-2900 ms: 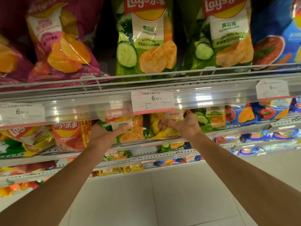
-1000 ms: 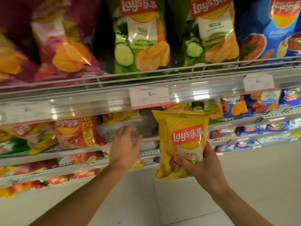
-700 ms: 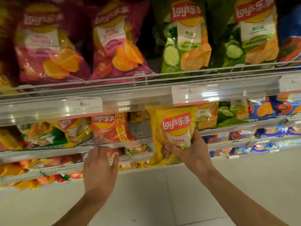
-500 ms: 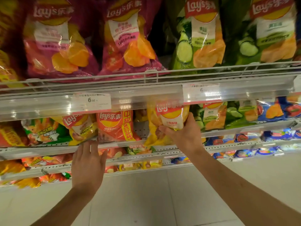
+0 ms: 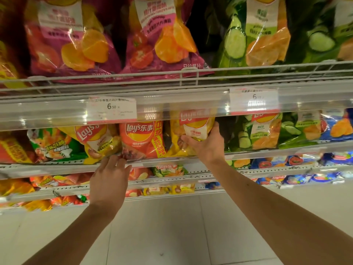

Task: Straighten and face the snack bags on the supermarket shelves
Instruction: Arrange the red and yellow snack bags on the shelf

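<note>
Nearest, two bare forearms rise from the bottom edge over a pale tiled floor (image 5: 164, 238). The left hand (image 5: 109, 178), at about 7 o'clock from the middle of the view, is spread with straight, relaxed fingers; its fingertips (image 5: 116, 159) reach the front lip of the second shelf (image 5: 57, 166) just under the red bag (image 5: 141, 139), and it holds nothing. Whether the tips touch that bag or only the lip cannot be told.

The right hand (image 5: 205, 143), near the centre, grips the yellow bag (image 5: 188, 137): the thumb lies across the bag's front at its lower middle, and the fingers go round its right edge. The yellow bag stands upright on the second shelf with its face forward, just beside the red bag at 9 o'clock from it and a green cucumber bag (image 5: 261, 132) at 3 o'clock. Its top and logo are half hidden behind the clear price rail (image 5: 172, 111) of the shelf above.

At 9 o'clock from the red bag a second yellow bag (image 5: 95, 139) leans to the left, and past it lies a green and orange bag (image 5: 55, 146). Blue bags (image 5: 338, 127) sit at the far right.

Below, at 6 o'clock, two lower shelves hold small bags, blurred.

On the rail sit two price tags (image 5: 111, 109), one at 11 o'clock and one at 1 o'clock. Behind the wire guard (image 5: 191, 73) on the top shelf stand large purple bags (image 5: 162, 39) at 12 o'clock and large green bags (image 5: 254, 37) at 1 o'clock.
</note>
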The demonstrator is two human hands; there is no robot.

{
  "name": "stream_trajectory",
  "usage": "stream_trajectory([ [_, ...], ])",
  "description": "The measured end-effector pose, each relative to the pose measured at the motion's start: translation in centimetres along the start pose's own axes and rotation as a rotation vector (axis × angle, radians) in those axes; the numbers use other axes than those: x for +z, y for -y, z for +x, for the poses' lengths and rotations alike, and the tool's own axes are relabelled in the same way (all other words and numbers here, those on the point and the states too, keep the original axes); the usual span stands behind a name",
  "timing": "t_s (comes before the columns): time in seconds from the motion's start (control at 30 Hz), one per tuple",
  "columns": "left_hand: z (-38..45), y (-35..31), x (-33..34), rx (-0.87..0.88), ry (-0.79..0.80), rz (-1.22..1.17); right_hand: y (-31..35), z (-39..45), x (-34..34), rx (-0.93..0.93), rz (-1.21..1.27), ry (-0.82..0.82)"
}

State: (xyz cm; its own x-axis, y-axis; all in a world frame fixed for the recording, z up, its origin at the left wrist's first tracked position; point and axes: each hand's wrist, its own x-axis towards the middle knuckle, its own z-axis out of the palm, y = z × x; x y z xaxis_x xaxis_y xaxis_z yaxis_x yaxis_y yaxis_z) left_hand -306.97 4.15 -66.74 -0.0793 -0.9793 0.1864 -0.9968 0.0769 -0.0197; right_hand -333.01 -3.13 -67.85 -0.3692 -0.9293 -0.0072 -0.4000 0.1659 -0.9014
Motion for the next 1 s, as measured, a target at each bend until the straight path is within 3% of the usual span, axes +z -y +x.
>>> stream_trajectory([
  [0.3,0.0,-0.3,0.1,-0.087,0.024,-0.047,-1.4,0.0,-0.6,-0.021,-0.077,0.101],
  [0.73,-0.3,0.0,0.6,-0.104,0.086,-0.115,-1.4,-1.3,-1.0,0.013,-0.198,0.088],
  [0.87,-0.8,1.0,0.2,-0.080,0.126,-0.222,-0.6,-3.0,-1.2,0.011,-0.125,0.019],
  [1.0,-1.6,2.8,-0.5,-0.102,0.065,-0.439,0.4,-6.3,-0.8,-0.131,-0.115,-0.219],
])
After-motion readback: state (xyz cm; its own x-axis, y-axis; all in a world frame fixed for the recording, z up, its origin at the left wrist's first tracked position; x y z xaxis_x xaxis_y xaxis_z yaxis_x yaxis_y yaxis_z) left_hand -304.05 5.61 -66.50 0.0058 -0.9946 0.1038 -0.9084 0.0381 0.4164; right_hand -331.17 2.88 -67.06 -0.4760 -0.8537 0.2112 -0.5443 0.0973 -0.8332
